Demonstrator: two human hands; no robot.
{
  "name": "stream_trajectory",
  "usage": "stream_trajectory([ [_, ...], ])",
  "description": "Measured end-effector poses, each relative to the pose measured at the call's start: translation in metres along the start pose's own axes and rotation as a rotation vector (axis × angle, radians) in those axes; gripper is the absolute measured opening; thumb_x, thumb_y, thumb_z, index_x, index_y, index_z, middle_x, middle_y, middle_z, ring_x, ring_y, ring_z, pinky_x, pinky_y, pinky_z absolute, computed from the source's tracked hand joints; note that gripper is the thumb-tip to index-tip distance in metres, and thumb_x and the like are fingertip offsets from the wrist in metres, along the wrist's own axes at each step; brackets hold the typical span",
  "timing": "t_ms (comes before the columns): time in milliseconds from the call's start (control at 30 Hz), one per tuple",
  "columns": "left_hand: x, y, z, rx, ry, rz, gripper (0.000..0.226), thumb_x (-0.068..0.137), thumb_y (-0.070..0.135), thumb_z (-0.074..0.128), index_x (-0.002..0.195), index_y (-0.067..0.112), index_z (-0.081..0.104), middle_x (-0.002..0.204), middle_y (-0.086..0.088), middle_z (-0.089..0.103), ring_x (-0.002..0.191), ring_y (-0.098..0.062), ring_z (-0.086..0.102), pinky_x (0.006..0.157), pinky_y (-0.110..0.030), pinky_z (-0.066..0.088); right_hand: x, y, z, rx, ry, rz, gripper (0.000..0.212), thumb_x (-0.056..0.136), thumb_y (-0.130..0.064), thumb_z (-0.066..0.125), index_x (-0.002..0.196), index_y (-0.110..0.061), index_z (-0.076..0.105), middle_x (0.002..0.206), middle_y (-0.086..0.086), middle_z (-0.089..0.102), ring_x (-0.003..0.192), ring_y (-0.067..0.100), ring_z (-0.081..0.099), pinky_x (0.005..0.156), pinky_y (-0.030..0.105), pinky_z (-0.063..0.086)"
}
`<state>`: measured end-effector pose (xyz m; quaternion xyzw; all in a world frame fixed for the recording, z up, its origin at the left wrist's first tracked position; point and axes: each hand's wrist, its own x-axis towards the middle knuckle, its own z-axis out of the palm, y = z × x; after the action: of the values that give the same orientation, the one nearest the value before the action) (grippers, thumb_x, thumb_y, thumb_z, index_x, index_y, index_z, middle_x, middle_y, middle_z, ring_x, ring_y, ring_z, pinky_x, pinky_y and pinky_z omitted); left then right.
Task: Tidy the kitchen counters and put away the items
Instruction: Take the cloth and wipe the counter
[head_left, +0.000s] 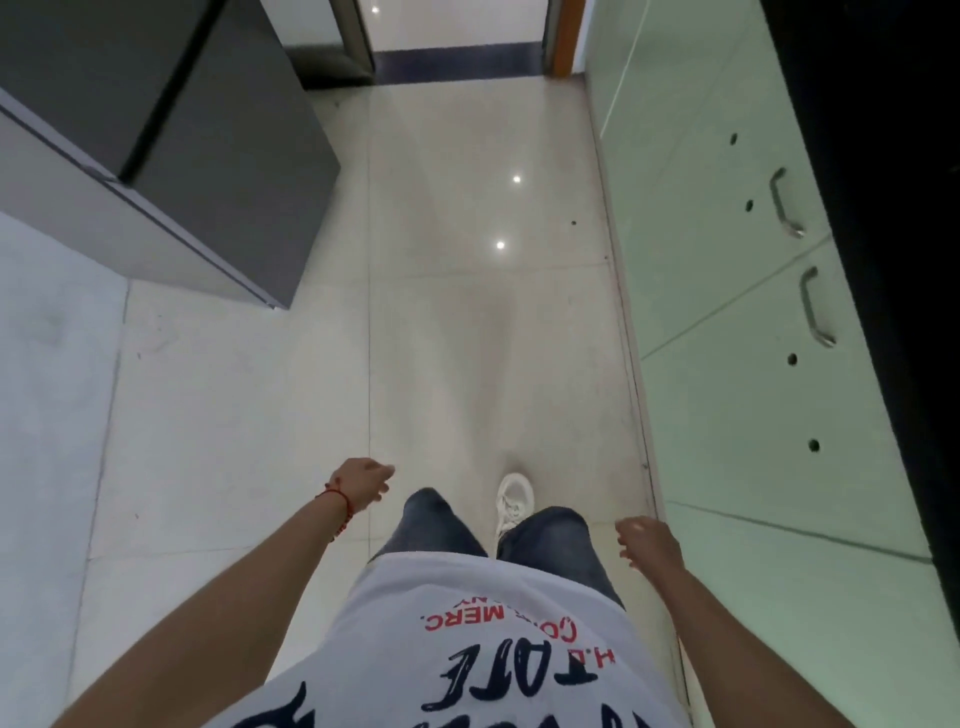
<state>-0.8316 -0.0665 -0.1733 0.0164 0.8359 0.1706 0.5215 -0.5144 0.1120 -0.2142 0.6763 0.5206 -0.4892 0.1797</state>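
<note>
- Cabinets (769, 322) with pale green glossy fronts line the right side; every door is closed, so contents cannot be seen. Curved metal handles (784, 205) sit near the top edge, under a black countertop (883, 156).
- Left hand (363, 480), with a red thread bracelet (337, 506) at the wrist, hangs loosely curled, grasping nothing.
- Right hand (647, 540) is likewise empty, fingers relaxed, near the cabinets without touching them.
- Dark grey refrigerator (208, 130) stands at upper left, well apart from both hands.
- Glossy beige floor tiles (467, 312) reflect ceiling lights; one white sneaker (514, 501) steps forward.
</note>
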Motion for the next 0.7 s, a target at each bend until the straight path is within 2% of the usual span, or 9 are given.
stream_trajectory([
  [100, 0.013, 0.039, -0.013, -0.076, 0.013, 0.016, 0.033, 0.092, 0.024, 0.048, 0.111, -0.002, 0.058, 0.099, -0.015, 0.062, 0.089, -0.024, 0.056, 0.075, -0.031, 0.042, 0.033, -0.083, -0.023, -0.008, -0.008, -0.085, 0.03, 0.089, -0.017, 0.051, 0.096, 0.01, 0.063, 0.081, 0.015, 0.061, 0.075, 0.026, 0.057, 0.071, 0.032, 0.042],
  [233, 0.041, 0.081, -0.038, -0.122, 0.04, 0.023, 0.03, 0.091, 0.024, 0.05, 0.105, -0.001, 0.061, 0.093, -0.012, 0.062, 0.084, -0.023, 0.057, 0.061, -0.026, 0.041, 0.064, -0.187, -0.039, 0.002, -0.031, -0.18, 0.021, 0.088, -0.019, 0.053, 0.101, -0.005, 0.062, 0.087, 0.01, 0.062, 0.071, 0.024, 0.058, 0.071, 0.031, 0.044],
  [333, 0.074, 0.105, -0.062, -0.103, 0.031, -0.03, 0.026, 0.091, 0.023, 0.049, 0.101, 0.002, 0.061, 0.092, -0.013, 0.062, 0.083, -0.024, 0.057, 0.063, -0.026, 0.041, 0.091, -0.253, -0.049, 0.043, -0.02, -0.218, 0.021, 0.088, -0.021, 0.055, 0.103, -0.008, 0.062, 0.088, 0.01, 0.063, 0.066, 0.02, 0.058, 0.068, 0.029, 0.044],
  [433, 0.11, 0.133, -0.091, -0.074, 0.025, -0.108, 0.025, 0.091, 0.023, 0.048, 0.1, 0.002, 0.06, 0.093, -0.013, 0.062, 0.083, -0.025, 0.056, 0.072, -0.029, 0.043, 0.115, -0.306, -0.06, 0.045, -0.005, -0.214, 0.02, 0.088, -0.02, 0.055, 0.103, -0.008, 0.061, 0.088, 0.01, 0.062, 0.066, 0.021, 0.058, 0.065, 0.028, 0.043],
  [533, 0.142, 0.176, -0.127, -0.089, 0.006, -0.138, 0.03, 0.092, 0.023, 0.047, 0.106, -0.001, 0.059, 0.094, -0.013, 0.061, 0.084, -0.026, 0.056, 0.062, -0.026, 0.041, 0.132, -0.346, -0.072, 0.058, 0.017, -0.147, 0.021, 0.088, -0.02, 0.056, 0.103, -0.007, 0.062, 0.088, 0.011, 0.063, 0.065, 0.02, 0.058, 0.063, 0.027, 0.043],
  [700, 0.187, 0.277, -0.183, -0.091, 0.0, -0.078, 0.032, 0.092, 0.023, 0.047, 0.108, -0.003, 0.059, 0.095, -0.014, 0.06, 0.085, -0.025, 0.055, 0.062, -0.027, 0.041, 0.155, -0.4, -0.091, 0.088, 0.032, -0.065, 0.019, 0.088, -0.02, 0.054, 0.101, -0.006, 0.06, 0.086, 0.01, 0.064, 0.069, 0.024, 0.059, 0.076, 0.034, 0.046],
])
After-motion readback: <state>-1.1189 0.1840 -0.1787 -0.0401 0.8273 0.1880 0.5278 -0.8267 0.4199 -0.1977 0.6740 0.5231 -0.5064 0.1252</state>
